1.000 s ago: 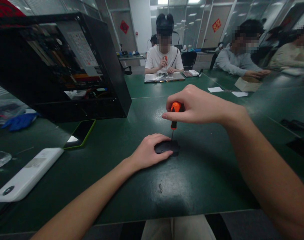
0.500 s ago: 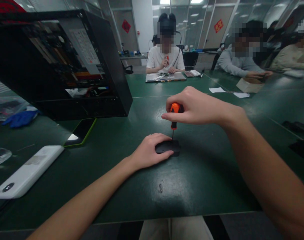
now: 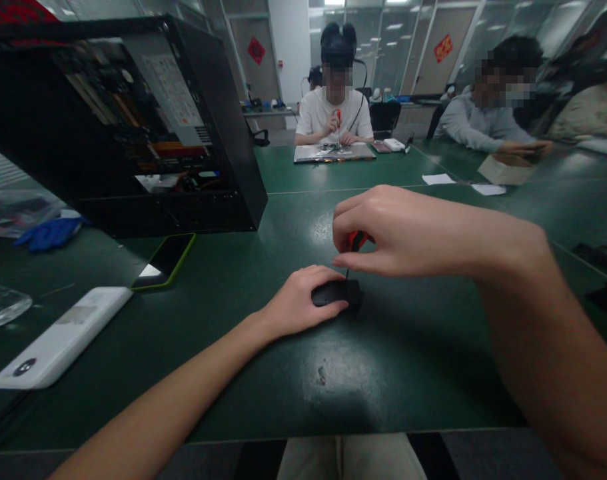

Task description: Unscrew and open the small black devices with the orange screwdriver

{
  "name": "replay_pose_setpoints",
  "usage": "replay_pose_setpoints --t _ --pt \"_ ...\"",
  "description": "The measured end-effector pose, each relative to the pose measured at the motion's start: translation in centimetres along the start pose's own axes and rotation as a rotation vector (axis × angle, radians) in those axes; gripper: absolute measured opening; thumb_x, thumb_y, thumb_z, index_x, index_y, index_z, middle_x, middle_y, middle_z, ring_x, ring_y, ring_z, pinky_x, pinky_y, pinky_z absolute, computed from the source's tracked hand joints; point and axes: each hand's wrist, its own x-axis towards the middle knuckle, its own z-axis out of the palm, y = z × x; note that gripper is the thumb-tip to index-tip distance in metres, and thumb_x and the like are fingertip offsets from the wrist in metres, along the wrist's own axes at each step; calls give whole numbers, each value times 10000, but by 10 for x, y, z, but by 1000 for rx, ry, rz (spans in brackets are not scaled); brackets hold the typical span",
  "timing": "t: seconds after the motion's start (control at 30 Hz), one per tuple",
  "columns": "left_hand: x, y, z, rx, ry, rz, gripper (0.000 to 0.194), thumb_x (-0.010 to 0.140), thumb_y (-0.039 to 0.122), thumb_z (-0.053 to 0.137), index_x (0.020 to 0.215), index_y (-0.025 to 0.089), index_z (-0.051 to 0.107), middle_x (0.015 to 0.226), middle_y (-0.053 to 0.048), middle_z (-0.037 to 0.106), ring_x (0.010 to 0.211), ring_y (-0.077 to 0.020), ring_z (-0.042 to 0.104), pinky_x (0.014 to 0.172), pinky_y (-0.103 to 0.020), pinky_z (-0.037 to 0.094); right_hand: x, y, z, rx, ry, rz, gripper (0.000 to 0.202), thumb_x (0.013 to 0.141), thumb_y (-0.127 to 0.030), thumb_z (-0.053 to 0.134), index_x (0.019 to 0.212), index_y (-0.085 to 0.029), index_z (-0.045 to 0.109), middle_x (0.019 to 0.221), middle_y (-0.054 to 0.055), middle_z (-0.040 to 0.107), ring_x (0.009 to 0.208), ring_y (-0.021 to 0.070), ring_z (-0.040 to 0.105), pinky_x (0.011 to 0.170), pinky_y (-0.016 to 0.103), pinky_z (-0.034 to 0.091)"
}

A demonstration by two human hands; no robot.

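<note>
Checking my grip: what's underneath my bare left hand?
A small black oblong object lies under your bare left hand, on the glossy green tabletop. Its middle and right end show; the hand hides its left end.

My right hand (image 3: 390, 230) has dropped toward 6 o'clock, lower over the black device (image 3: 335, 293), and my wrist has swung out toward 4 o'clock. My fingers have closed over the top of the screwdriver (image 3: 357, 240), whose orange end showed plainly half a second ago; now a small red-and-black bit peeks out beside my thumb. That thumb has slid down to hide the handle's lower end, leaving less shaft showing. My view has turned slightly, putting the computer case (image 3: 229, 120) further toward 3 o'clock.
</note>
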Motion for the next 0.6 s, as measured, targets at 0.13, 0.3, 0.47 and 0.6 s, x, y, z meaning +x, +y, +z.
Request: replay_pose_setpoints --t 0.13,0.3,0.47,0.6 --pt "0 0 0 2 13 -1 350 895 366 800 1191 199 720 1181 -77 781 1104 -280 734 1024 -446 554 4 1 5 -45 86 -15 201 935 -132 582 1019 -158 763 963 69 711 848 192 613 742 314 400" --pt "0 0 1 -13 11 -4 358 895 353 792 1213 207 715 1221 -82 770 1141 -286 723 1041 -452 550 1 -4 5 26 38 -67 295 904 -121 648 1179 -178 736 1240 95 662 1042 218 627 848 307 461" --pt "0 0 0 -14 -2 0 347 899 338 792 1205 199 711 1226 -85 769 1156 -286 717 1053 -455 538 5 -9 6 -143 75 106 199 993 -263 617 940 -133 758 836 80 676 773 198 595 701 326 377" --pt "0 0 1 -10 7 13 349 902 348 789 1206 197 707 1195 -82 767 1116 -281 723 1006 -446 555 1 -11 2 -43 16 -15 227 925 -123 614 1098 -165 754 1066 85 713 929 206 627 751 304 403"
